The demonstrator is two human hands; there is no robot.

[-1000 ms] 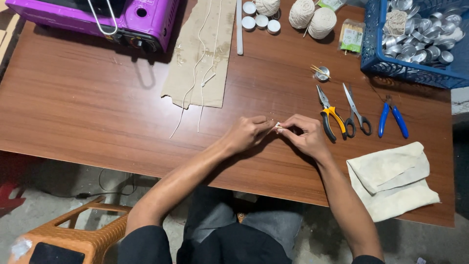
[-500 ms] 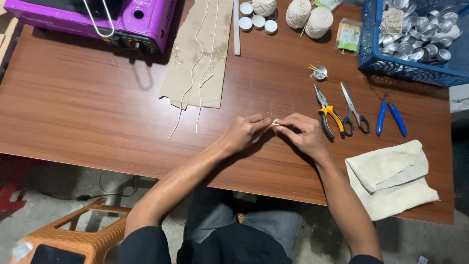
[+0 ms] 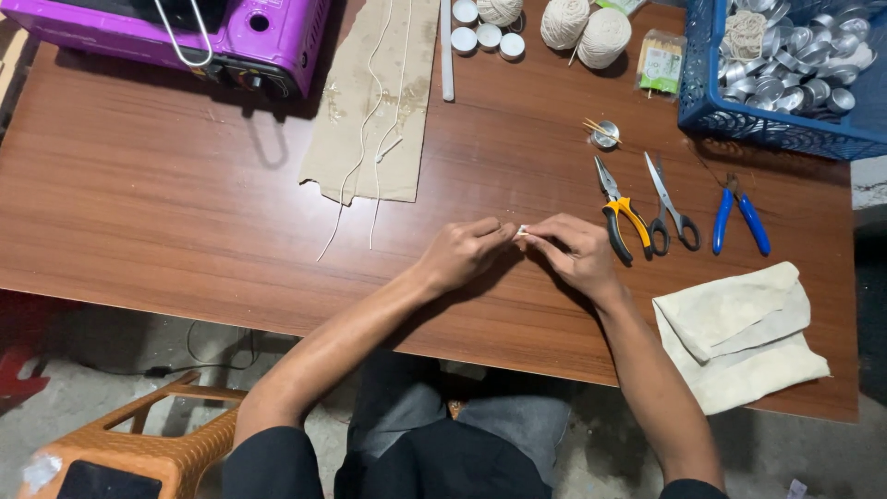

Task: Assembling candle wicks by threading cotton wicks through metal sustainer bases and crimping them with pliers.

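— Hands first? Where, and holding what?

— Left hand (image 3: 459,254) and right hand (image 3: 577,251) meeting fingertip to fingertip near the table's (image 3: 185,203) front edge, about mid-width. Each grip narrow, pinched shut on a small white piece (image 3: 522,230) held between the two, just above the wood.

— Room around them?

— Plenty to the left: bare brown wood from the left hand out to the table's left edge. Tighter on the right, with yellow-handled pliers (image 3: 617,208) just beside the right hand, then scissors (image 3: 667,205) and blue-handled pliers (image 3: 737,215) further out. Folded pale cloth (image 3: 739,334) lying near the front right corner, close to the right forearm.

— Further back?

— Strip of cardboard (image 3: 374,102) with thin white strings (image 3: 370,120) trailing off its near end toward the left hand. Small metal cup (image 3: 606,135) with sticks across it, behind the pliers.

— Cut off or unclear?

— Purple stove (image 3: 176,32), yarn balls (image 3: 587,23) and blue basket (image 3: 767,120) of metal cups all cropped by the top edge. Small white piece mostly covered by fingertips; shape hard to make out. Orange stool (image 3: 129,444) below the table, cut at the bottom left.
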